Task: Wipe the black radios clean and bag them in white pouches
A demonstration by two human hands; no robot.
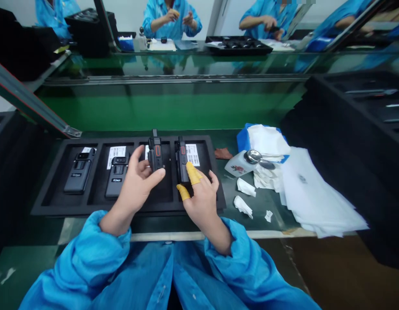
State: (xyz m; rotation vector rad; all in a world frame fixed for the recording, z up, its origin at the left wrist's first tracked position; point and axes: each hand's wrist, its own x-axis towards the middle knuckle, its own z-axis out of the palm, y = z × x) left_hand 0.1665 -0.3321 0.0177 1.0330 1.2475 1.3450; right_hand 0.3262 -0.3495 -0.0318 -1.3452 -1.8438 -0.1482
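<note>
Left hand [133,187], right hand [202,196] at a black tray [73,210]

The left grip is closed around a black device [156,158] at the third compartment; the right, wearing yellow finger covers [193,173], pinches a second device [180,161] at the fourth. Two more devices [78,174] lie in the compartments further left. On the worktop [259,204], right of the tray, sits a floral white bottle [234,165].
</note>
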